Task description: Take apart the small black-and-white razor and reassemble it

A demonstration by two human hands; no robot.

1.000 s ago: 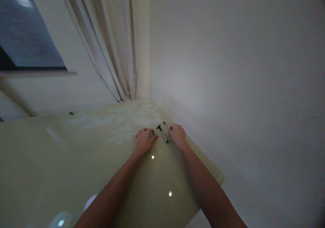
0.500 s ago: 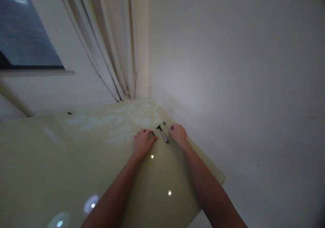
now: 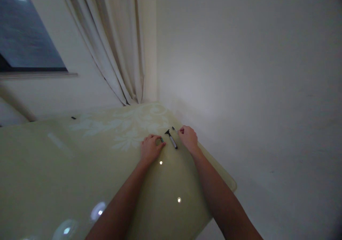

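Note:
My left hand (image 3: 151, 148) rests on the table with thumb and index finger closed about a small dark cylinder (image 3: 161, 139), perhaps a battery. Just right of it a razor (image 3: 172, 141) with a black T-shaped head and a grey handle lies on the tabletop, head pointing away from me. My right hand (image 3: 188, 138), on the razor's other side, pinches a thin pale stick with a dark tip (image 3: 173, 128). That tip points up and left; the stick's other end is hidden by the fingers. Neither hand touches the razor.
The glossy pale green table (image 3: 80, 176) carries a white leaf pattern and light reflections. A small black object (image 3: 73, 118) lies near its far left edge. Beyond stand a cream curtain (image 3: 120, 47) and a window (image 3: 29, 33). A plain wall (image 3: 240, 72) borders the right side.
My right hand has shifted very slightly up, its fingers moving a little on the stick. The left hand, the small cylinder and the razor look nearly unchanged.

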